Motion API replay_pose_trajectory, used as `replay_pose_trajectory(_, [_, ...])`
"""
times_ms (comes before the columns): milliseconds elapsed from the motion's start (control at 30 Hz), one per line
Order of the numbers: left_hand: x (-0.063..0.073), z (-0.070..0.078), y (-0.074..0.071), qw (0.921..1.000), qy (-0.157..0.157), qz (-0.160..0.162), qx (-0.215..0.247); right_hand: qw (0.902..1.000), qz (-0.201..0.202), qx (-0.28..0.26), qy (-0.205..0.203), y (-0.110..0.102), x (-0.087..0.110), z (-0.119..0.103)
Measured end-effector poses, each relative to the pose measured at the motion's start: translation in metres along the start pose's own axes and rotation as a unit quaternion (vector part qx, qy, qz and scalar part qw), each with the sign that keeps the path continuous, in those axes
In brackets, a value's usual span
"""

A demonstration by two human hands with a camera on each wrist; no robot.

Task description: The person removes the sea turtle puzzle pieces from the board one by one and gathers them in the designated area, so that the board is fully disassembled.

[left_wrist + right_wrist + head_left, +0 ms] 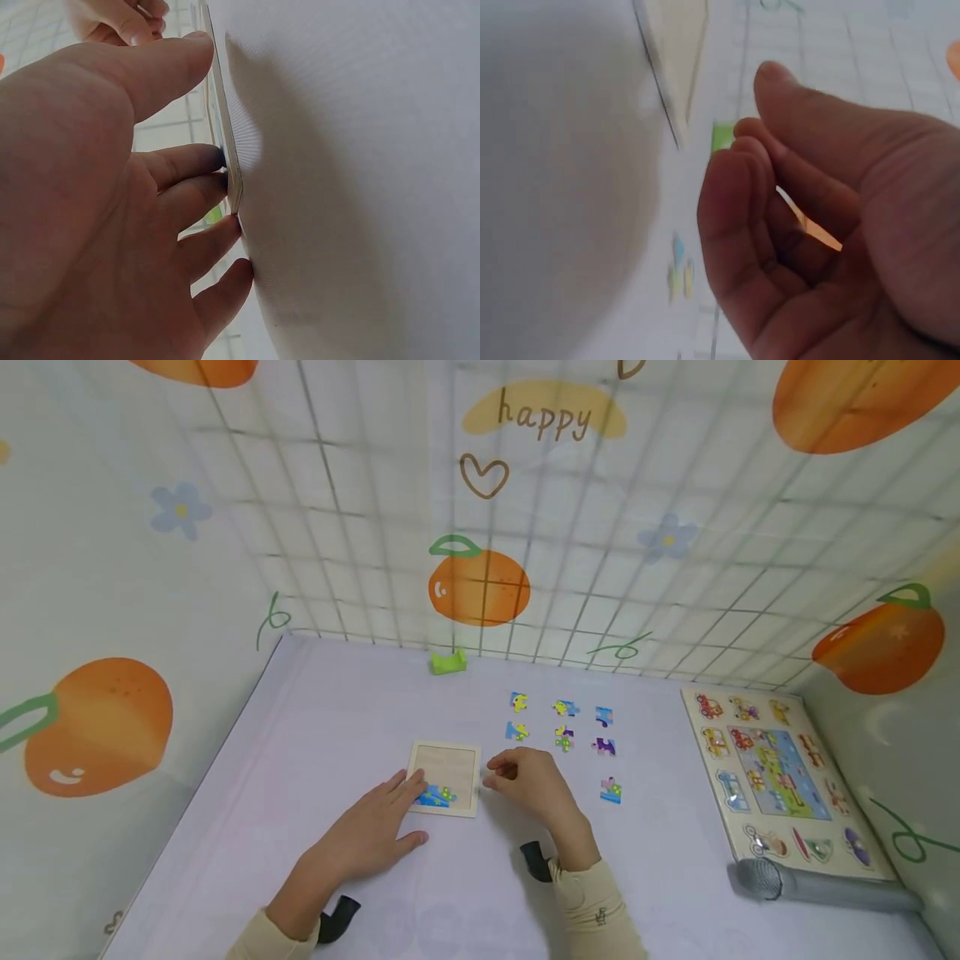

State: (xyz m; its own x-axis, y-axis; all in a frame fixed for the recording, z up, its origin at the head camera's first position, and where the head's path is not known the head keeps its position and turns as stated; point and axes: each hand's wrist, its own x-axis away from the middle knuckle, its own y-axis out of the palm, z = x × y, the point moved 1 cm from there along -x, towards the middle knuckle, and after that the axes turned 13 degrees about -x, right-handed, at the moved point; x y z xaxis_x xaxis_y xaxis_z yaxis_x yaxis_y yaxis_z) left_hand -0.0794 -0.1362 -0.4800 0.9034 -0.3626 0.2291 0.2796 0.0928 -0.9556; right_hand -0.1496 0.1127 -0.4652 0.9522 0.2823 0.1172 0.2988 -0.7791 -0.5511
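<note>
A small square puzzle tray (447, 762) with a pale wooden border lies flat on the table. Blue and green jigsaw pieces (435, 797) fill part of its near edge. My left hand (370, 833) rests on the tray's left side, its fingers extended and partly covering those pieces. In the left wrist view, the fingertips (214, 156) touch the tray's edge, and the thumb stands apart. Just right of the tray hovers my right hand (534, 785), fingers loosely bent. The right wrist view shows a gap between its thumb and fingers (731, 202), with nothing held there.
Several loose jigsaw pieces (564, 739) lie in rows right of the tray, with one piece (611, 790) nearer me. A green object (448, 662) sits at the back. On the right are a picture puzzle board (840, 833) and a grey microphone (840, 889).
</note>
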Motion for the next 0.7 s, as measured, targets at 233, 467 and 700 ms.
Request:
replay_pose_trajectory(233, [-0.001,0.000,-0.002,0.9999,0.009,-0.001,-0.007,0.9971,-0.054,0.027,-0.046,0.027,-0.003,-0.013])
replay_pose_trajectory(467, [0.000,0.000,-0.002,0.9999,0.015,0.006,-0.002,0.9930,-0.077,0.051,-0.073,0.045,-0.007,-0.013])
replay_pose_trajectory(700, [0.000,0.000,-0.003,0.9998,0.016,0.008,0.000,0.9908,-0.078,0.073,-0.082,0.054,-0.009,-0.012])
